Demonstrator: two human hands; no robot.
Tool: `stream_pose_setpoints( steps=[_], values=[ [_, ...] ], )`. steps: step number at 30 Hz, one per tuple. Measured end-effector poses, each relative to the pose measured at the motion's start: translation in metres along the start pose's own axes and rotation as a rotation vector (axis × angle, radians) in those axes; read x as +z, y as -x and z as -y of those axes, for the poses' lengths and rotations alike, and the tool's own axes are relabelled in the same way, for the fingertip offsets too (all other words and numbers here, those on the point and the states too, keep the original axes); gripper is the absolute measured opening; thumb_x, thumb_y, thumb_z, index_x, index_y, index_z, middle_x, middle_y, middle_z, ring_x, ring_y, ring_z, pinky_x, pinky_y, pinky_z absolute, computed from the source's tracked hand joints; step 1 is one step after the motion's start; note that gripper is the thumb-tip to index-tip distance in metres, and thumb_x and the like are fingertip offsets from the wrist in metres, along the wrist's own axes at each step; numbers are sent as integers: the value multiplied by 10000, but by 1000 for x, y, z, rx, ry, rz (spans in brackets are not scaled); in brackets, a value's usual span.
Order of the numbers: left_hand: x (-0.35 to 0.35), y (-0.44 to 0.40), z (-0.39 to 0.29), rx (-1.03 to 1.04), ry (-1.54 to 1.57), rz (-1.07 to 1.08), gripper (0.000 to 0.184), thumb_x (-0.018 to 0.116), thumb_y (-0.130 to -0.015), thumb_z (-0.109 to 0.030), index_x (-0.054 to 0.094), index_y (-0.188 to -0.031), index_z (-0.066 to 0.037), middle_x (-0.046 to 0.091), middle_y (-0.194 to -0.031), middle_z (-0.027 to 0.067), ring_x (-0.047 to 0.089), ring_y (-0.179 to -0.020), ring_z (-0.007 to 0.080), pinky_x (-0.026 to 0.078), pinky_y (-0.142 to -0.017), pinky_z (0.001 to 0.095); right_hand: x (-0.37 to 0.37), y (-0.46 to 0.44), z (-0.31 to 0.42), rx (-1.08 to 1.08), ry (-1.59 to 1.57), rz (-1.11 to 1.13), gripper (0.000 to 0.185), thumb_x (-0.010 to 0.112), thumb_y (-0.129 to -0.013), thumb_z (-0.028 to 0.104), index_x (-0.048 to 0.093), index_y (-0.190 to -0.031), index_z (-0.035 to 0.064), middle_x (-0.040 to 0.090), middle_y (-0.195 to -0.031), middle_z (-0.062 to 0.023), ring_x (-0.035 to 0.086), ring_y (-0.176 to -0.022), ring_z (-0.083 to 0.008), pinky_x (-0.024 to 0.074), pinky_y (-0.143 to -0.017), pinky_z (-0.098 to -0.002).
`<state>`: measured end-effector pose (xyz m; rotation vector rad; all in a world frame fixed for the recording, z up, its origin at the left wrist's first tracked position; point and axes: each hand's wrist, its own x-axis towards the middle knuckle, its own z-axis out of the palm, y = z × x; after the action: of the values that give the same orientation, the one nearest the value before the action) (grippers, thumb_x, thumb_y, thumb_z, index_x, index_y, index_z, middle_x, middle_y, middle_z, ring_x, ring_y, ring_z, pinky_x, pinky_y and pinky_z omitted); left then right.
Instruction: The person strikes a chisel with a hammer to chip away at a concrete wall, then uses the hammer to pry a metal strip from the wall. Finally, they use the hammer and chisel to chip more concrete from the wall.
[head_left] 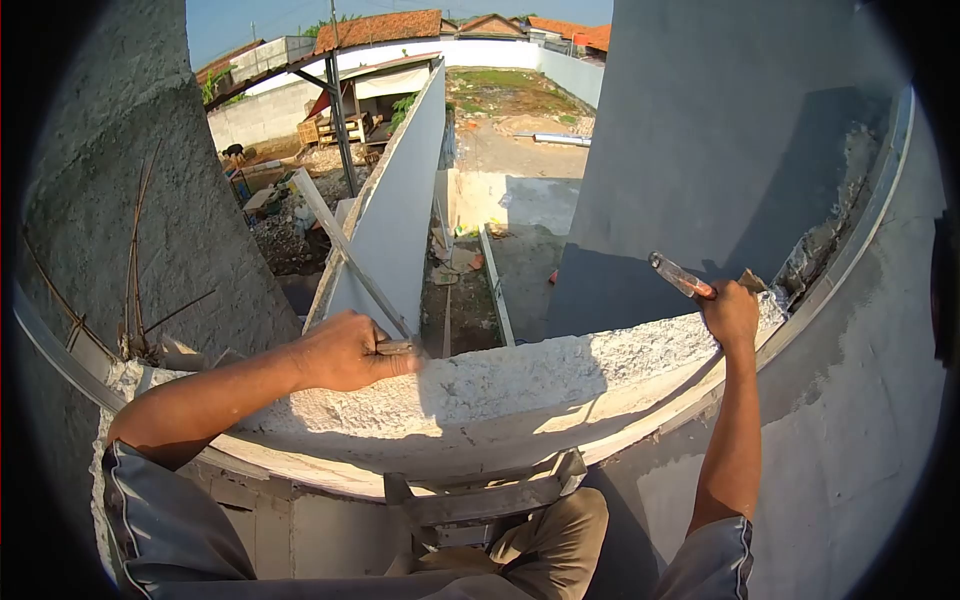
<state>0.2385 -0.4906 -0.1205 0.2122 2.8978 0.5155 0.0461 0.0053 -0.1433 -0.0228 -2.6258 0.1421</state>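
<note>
My left hand [345,355] is closed in a fist above the left part of a rough, white-plastered wall top [480,385]. A short greyish-brown stub [396,347], like the end of a handle, sticks out between thumb and fingers; the rest of it is hidden. Further right, my right hand [732,315] grips a hand tool with a worn, plaster-smeared handle [682,276] pointing up and left. A small brownish piece shows behind the fingers, perhaps the tool's other end; its kind is unclear. This hand is at the right end of the wall top.
Below me, a ladder top [485,500] leans at the wall beside my knee. Thin rods [135,260] rise at the left end. A grey wall [720,150] stands right, a rough one [110,170] left. Beyond is a drop to a yard, with a slanting plank [350,255].
</note>
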Motion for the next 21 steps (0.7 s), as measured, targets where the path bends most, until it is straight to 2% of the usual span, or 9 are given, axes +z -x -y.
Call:
stream_pose_setpoints(
  steps=[3, 4, 7, 8, 10, 14, 15, 17, 21],
  values=[
    [12, 14, 13, -86, 97, -106, 687, 671, -932, -593, 650, -633, 24, 598, -540, 111, 641, -535, 255, 502, -550, 395, 1, 1, -2, -15, 12, -11, 306, 791, -823, 371, 762, -864, 69, 730, -840, -200, 707, -844, -404, 514, -861, -493],
    [8, 21, -9, 98, 196, -249, 561, 755, -903, -489, 685, -667, 15, 633, -582, 117, 642, -539, 258, 495, -535, 389, -1, 2, -1, -17, 12, -10, 301, 791, -824, 365, 761, -863, 68, 729, -839, -202, 707, -843, -405, 520, -846, -494],
    [16, 23, 5, 208, 28, -304, 476, 810, -869, -373, 619, -633, -8, 521, -541, 107, 505, -478, 226, 410, -482, 391, 1, 1, -1, -32, -26, -32, 273, 796, -819, 325, 755, -857, 58, 723, -822, -206, 701, -822, -414, 534, -776, -498],
    [20, 21, 5, 248, 61, -358, 436, 845, -818, -312, 598, -613, -16, 508, -551, 108, 528, -494, 256, 403, -479, 394, 1, 1, -1, -28, -35, -39, 260, 798, -815, 305, 753, -855, 52, 720, -814, -205, 700, -808, -412, 532, -757, -497],
    [24, 23, 3, 240, -2, -370, 440, 847, -808, -301, 581, -604, -16, 519, -555, 109, 546, -505, 263, 405, -481, 397, 4, 3, -1, -46, -59, -63, 248, 801, -812, 272, 727, -826, 36, 710, -776, -197, 691, -763, -417, 521, -711, -505],
    [17, 19, 23, 363, -213, -261, 352, 843, -739, -336, 674, -720, -28, 618, -641, 106, 641, -612, 306, 516, -571, 410, 5, -4, -5, -61, -61, -51, 176, 763, -794, 193, 690, -745, 41, 689, -733, -179, 673, -746, -372, 492, -814, -464],
    [16, 21, 19, 238, -152, -203, 343, 837, -721, -345, 686, -738, -37, 636, -679, 102, 652, -646, 304, 530, -613, 420, 10, -2, -8, -90, -53, -97, 134, 744, -777, 139, 673, -719, 41, 678, -714, -166, 662, -734, -358, 483, -819, -453],
    [14, 19, 20, 221, -127, -169, 308, 833, -696, -317, 697, -748, -45, 645, -692, 102, 662, -662, 304, 545, -632, 420, 4, -5, -4, -101, -88, -127, 69, 708, -728, 71, 655, -696, 41, 661, -693, -142, 645, -730, -344, 486, -811, -455],
    [8, 20, 8, 150, -75, -161, 306, 820, -683, -322, 702, -758, -49, 670, -737, 106, 679, -703, 302, 562, -672, 423, 2, -10, -7, -127, -105, -67, 84, 702, -706, 63, 626, -687, 31, 663, -708, -141, 633, -728, -340, 484, -820, -448]
  ],
)
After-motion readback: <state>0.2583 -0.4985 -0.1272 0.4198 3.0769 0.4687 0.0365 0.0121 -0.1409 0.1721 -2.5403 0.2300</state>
